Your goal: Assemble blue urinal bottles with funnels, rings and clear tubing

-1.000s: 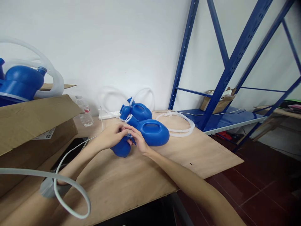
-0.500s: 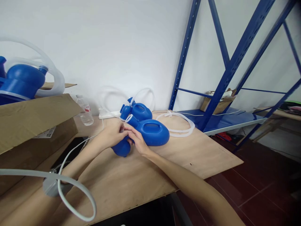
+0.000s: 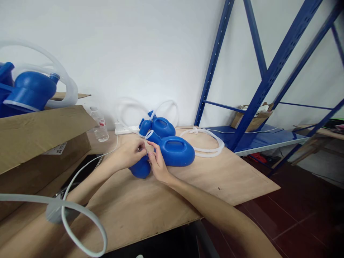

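Note:
A rounded blue plastic urinal cup (image 3: 141, 170) rests on the table below my hands, its narrow upper end covered by my fingers. My left hand (image 3: 131, 153) is closed at that upper end, thumb and fingers pinched together. Close against its right side is my right hand (image 3: 159, 165), index finger and thumb stretched out and apart; whether it touches the cup I cannot tell. Just behind lies a blue urinal bottle (image 3: 178, 157) with a moulded handle and an uncapped white-rimmed neck. Farther back sits a second blue urinal bottle (image 3: 164, 127) with a blue cup beside it.
Coiled clear tubing (image 3: 208, 152) lies right of the bottles. A cardboard box (image 3: 43, 132) holding more blue urinals stands left, near a water bottle (image 3: 100, 125) and a power strip (image 3: 125, 129). A pale cable (image 3: 88, 211) loops across my left forearm. Blue shelving (image 3: 258, 139) stands right.
My right hand's fingers have spread and drawn slightly away from my left hand's fingertips. My left hand keeps its pinch at the cup. The view has shifted slightly.

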The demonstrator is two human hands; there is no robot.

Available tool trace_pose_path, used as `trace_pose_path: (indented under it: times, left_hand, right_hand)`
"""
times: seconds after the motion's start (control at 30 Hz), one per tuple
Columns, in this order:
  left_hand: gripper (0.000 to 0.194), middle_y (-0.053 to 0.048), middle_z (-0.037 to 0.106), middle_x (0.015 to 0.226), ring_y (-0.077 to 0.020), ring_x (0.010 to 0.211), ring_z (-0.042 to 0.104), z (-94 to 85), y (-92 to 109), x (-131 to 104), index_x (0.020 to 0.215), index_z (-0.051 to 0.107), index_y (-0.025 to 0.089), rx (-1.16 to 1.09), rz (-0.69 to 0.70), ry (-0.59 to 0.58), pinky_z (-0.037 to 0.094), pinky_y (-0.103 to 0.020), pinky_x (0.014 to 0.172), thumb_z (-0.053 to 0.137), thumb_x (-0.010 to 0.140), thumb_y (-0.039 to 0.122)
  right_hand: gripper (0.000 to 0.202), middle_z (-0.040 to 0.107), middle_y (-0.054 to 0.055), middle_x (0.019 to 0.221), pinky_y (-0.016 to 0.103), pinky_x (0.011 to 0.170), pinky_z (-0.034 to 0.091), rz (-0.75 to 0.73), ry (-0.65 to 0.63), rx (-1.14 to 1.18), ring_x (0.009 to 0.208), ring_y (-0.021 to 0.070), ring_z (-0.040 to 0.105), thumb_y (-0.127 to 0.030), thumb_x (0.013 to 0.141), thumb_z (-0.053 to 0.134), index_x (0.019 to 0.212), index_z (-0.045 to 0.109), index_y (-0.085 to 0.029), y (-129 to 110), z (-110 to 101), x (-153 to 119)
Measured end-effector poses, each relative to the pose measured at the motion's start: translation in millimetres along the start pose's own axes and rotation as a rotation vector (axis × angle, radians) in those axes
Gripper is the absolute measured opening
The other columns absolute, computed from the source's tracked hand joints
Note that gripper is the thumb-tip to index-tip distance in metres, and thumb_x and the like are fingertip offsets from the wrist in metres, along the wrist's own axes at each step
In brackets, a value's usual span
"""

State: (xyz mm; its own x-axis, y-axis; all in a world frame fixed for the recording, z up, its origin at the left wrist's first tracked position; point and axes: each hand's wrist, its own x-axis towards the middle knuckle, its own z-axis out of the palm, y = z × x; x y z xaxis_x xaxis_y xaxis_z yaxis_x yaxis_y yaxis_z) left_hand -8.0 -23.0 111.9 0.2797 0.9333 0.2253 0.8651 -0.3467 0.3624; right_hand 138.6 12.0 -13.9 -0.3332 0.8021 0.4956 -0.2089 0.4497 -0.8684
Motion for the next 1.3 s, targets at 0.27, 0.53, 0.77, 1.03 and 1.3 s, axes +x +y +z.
trace_pose_path:
  times: [0.27, 0.53, 0.77, 1.03, 1.3]
  left_hand:
    - [0.021, -0.013, 0.074, 0.09, -0.0261, 0.076, 0.066, 16.7, 13.3, -6.5, 0.084, 0.066, 0.019, 0.269, -0.033, 0.056, 0.04, -0.034, 0.066, 0.045, 0.087, 0.022]
    - [0.011, -0.006, 0.071, 0.076, -0.0229, 0.07, 0.063, 9.4, 1.2, -13.4, 0.07, 0.061, 0.022, 0.1, -0.099, 0.026, 0.04, -0.031, 0.063, 0.052, 0.076, 0.024]
    - [0.012, -0.008, 0.073, 0.081, -0.0246, 0.073, 0.066, 12.9, 1.3, -12.2, 0.069, 0.057, 0.023, 0.142, -0.095, 0.032, 0.039, -0.032, 0.062, 0.05, 0.079, 0.024]
    - [0.007, -0.007, 0.074, 0.08, -0.0253, 0.076, 0.067, 13.1, -4.1, -9.9, 0.073, 0.06, 0.023, 0.072, -0.101, 0.057, 0.042, -0.032, 0.064, 0.055, 0.077, 0.023]
    - [0.022, -0.009, 0.077, 0.094, -0.0282, 0.091, 0.072, 15.2, 5.7, -6.7, 0.091, 0.068, 0.023, 0.099, -0.097, 0.093, 0.049, -0.033, 0.076, 0.047, 0.087, 0.027]
  right_hand:
    - [0.044, 0.067, 0.007, 0.107, 0.035, 0.082, 0.05, -0.087, 0.128, -0.09, 0.089, 0.0216, 0.063, -0.053, 0.106, 0.042, 0.141, 0.05, -0.028, -6.9, 7.7, -9.2]
    - [0.042, 0.054, -0.004, 0.072, 0.034, 0.074, 0.045, -0.122, 0.001, -0.171, 0.066, 0.018, 0.052, -0.048, 0.102, 0.05, 0.136, 0.046, -0.024, -9.9, 5.3, -9.6]
    - [0.042, 0.061, 0.0, 0.088, 0.033, 0.08, 0.047, -0.097, -0.167, -0.174, 0.079, 0.018, 0.058, -0.047, 0.105, 0.048, 0.14, 0.045, -0.024, -16.6, -8.9, -4.1]
    - [0.037, 0.066, 0.007, 0.118, 0.035, 0.099, 0.047, -0.145, -0.228, -0.209, 0.106, 0.0197, 0.063, -0.045, 0.108, 0.044, 0.138, 0.05, -0.023, -19.7, -12.6, 3.0]
    - [0.033, 0.068, 0.006, 0.114, 0.034, 0.093, 0.048, -0.121, -0.136, -0.071, 0.101, 0.0195, 0.064, -0.046, 0.104, 0.05, 0.129, 0.051, -0.024, -10.9, -6.9, 4.7]
